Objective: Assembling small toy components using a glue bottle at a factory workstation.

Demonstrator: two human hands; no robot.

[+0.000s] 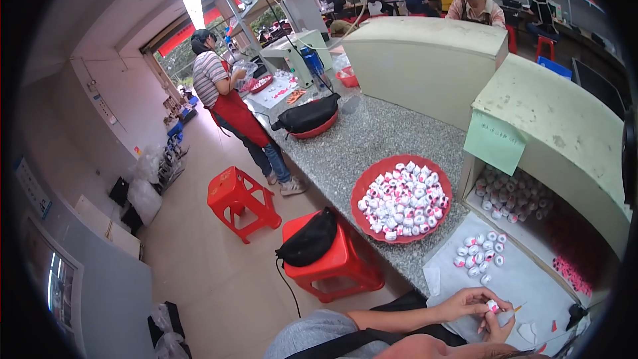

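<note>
**One small white-and-pink ball [492, 305] is pinched at the hands, below and to the right of the red basin [356, 194]**

The left hand [470, 304] holds the ball with a narrow grip, at the ends of thumb and fingers. Probably this is because the thing is small, and a fingertip hold leaves most of its surface free. The right hand [496, 333] is bent close under it; whether it also grips something, I cannot tell. A thin stick with a yellowish tip [520, 306] shows just beside the fingers, but which hand has it, if any, is not clear.

Between the basin and the hands, a loose group of similar balls [480, 252] lies on a white sheet [441, 274]. The sheet perhaps keeps them clean and easy to see, and the group is near enough for a short reach. The basin itself is heaped with many such balls; its raised rim seems useful, since round things roll easily.

To the right of the basin, a pale shelf unit [561, 116] has more white balls [510, 196] inside it and, lower, a heap of pink bits [573, 276]. The shelf walls likely keep these stocks apart from the sheet. A green note [494, 141] hangs at its front edge. To the lower left of the basin, a black bag [312, 240] rests on a red stool [345, 272], off the counter.
</note>
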